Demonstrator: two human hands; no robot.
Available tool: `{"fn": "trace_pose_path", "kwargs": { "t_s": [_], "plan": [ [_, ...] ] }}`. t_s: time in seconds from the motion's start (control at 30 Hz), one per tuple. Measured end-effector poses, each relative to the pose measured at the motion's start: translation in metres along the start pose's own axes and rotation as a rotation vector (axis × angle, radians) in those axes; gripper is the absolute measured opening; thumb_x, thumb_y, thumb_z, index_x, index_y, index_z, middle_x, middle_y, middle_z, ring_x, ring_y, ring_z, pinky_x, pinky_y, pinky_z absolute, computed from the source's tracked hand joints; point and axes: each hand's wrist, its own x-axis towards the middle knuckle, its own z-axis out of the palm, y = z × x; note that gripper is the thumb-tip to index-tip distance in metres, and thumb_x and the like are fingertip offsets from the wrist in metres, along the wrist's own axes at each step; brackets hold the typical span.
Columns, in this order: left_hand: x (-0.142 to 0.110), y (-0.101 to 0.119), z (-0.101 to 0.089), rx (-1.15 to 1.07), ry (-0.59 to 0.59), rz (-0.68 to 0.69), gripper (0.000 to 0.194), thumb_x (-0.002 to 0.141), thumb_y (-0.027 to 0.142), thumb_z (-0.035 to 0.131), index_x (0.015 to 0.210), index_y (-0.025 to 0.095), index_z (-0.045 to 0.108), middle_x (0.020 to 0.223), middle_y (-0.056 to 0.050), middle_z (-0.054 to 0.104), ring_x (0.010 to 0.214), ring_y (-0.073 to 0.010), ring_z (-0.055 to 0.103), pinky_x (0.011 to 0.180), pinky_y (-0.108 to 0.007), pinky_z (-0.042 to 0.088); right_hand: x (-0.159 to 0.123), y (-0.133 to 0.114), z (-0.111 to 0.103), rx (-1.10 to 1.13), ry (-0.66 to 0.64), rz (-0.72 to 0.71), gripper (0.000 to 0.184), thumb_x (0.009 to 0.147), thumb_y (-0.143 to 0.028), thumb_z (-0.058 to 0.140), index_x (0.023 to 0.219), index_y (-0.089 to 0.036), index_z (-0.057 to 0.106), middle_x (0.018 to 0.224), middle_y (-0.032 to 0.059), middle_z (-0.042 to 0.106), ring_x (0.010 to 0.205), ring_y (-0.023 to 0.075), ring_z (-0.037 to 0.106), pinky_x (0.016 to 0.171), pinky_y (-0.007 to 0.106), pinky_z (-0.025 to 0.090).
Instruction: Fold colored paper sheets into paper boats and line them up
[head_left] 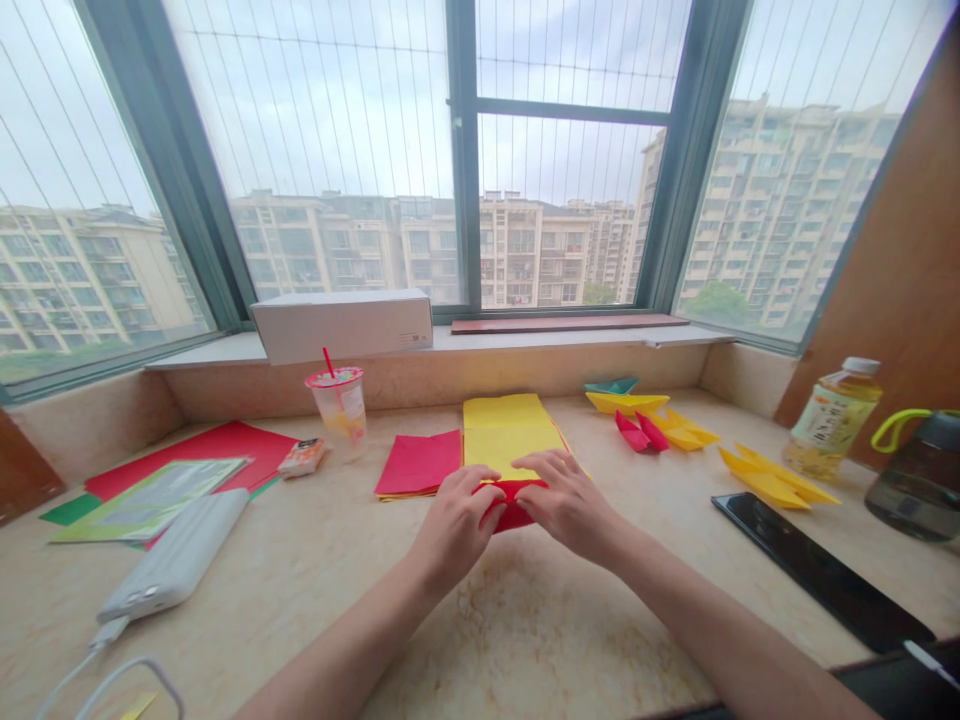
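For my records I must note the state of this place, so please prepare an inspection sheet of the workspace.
Surface: beige marbled countertop, widely covered with items.
Job's things: red paper in the hands; yellow sheet and crimson stack beyond; yellow folded shape among others at right.
Clutter: lidded cup, power bank, phone, labelled bottle, dark flask.
Grippers: bare left hand and right hand, both holding the red paper.
Cables: white cable at the power bank's near end; white plug by the phone.
Surroundings: window frame ahead, white box on the sill, buildings outside.
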Motion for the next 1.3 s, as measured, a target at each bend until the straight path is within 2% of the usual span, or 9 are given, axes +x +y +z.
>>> {"fn": "trace_pose_path", "kwargs": {
  "t_s": [0.17,0.4,0.7,0.83,1.13,1.3],
  "plan": [
    [0.0021,0.0049,-0.0032,-0.023,-0.027,0.016,0.015,0.090,0.015,0.056,0.080,0.019,0.066,0.101,-0.006,0.069,0.101,-0.0235,0.060,0.090,-0.041,0.050,-0.0011,-0.0020,0.0013,0.001,-0.014,0.009,0.018,0.092,-0.019,0.058,0.077,-0.021,0.068,0.122,0.0075,0.062,0.110,0.0246,0.055,0.099,0.045,0.041],
    [0.0021,0.0062,-0.0035,-0.031,-0.050,0.017,0.017,0.090,0.015,0.054,0.077,0.018,0.065,0.103,-0.006,0.068,0.099,-0.0227,0.060,0.088,-0.039,0.048,-0.0017,-0.0017,0.0017,0.031,-0.006,-0.002,0.013,0.092,-0.020,0.059,0.084,-0.023,0.069,0.118,0.0070,0.064,0.108,0.0241,0.055,0.100,0.045,0.039],
    [0.0014,0.0082,-0.0030,-0.015,-0.089,0.035,0.015,0.090,0.015,0.054,0.080,0.017,0.064,0.097,-0.007,0.068,0.093,-0.0221,0.060,0.085,-0.038,0.048,-0.0012,-0.0036,0.0064,0.037,-0.054,-0.035,0.018,0.093,-0.016,0.055,0.077,-0.021,0.063,0.081,0.0017,0.066,0.082,0.0169,0.056,0.094,0.039,0.037],
    [0.0012,0.0068,-0.0018,-0.015,-0.084,0.038,0.021,0.094,0.016,0.050,0.079,0.017,0.065,0.094,-0.007,0.068,0.092,-0.0214,0.060,0.085,-0.038,0.048,-0.0011,-0.0039,0.0063,0.021,-0.053,-0.039,0.018,0.093,-0.017,0.054,0.078,-0.021,0.063,0.081,0.0017,0.065,0.083,0.0169,0.056,0.095,0.039,0.035],
    [0.0009,0.0056,-0.0006,-0.018,-0.102,0.093,0.020,0.093,0.016,0.052,0.081,0.018,0.067,0.095,-0.007,0.069,0.093,-0.0215,0.061,0.085,-0.037,0.048,-0.0012,-0.0065,0.0051,0.036,-0.072,-0.052,0.019,0.094,-0.018,0.054,0.077,-0.021,0.062,0.078,0.0014,0.065,0.082,0.0167,0.055,0.095,0.039,0.036],
    [0.0022,0.0088,-0.0034,-0.036,-0.088,0.080,0.022,0.095,0.019,0.049,0.083,0.019,0.068,0.094,-0.007,0.069,0.093,-0.0210,0.061,0.086,-0.037,0.048,-0.0021,-0.0048,0.0075,0.043,-0.062,-0.056,0.018,0.093,-0.018,0.055,0.077,-0.021,0.062,0.078,0.0014,0.065,0.083,0.0170,0.056,0.093,0.038,0.037]
  ]
}}
